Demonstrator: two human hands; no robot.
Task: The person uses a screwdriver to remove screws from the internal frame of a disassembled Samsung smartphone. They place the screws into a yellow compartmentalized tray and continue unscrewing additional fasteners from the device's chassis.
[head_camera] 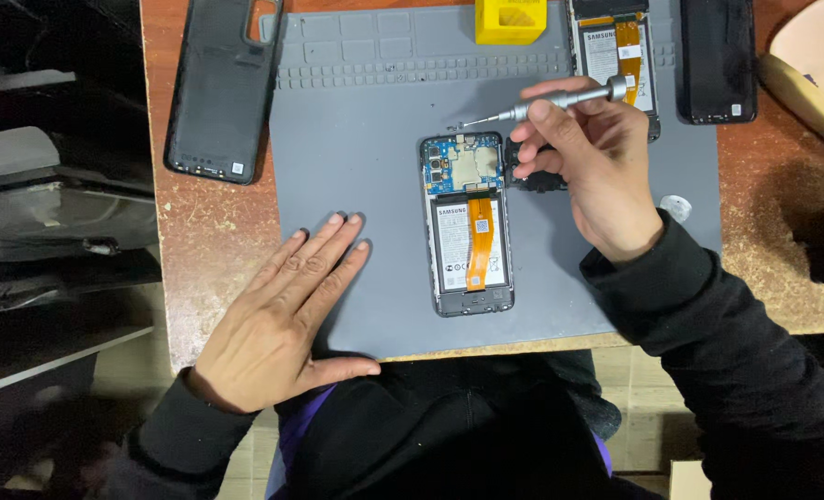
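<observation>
Even, fairly bright overhead light on the grey mat [365,278] and counter [208,231]. Soft shadows sit beneath both hands. Left edge falls dark. Focus is sharp, with no noticeable glare.

Matt grey, seemingly rubbery mat [365,167]; brushed-metal screwdriver [560,100]; speckled, worn reddish tabletop [213,241].

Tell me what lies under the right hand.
Under the right hand, which holds a grey screwdriver, a small black part shows on the grey mat beside the opened phone. The fingers cover most of it.
</observation>
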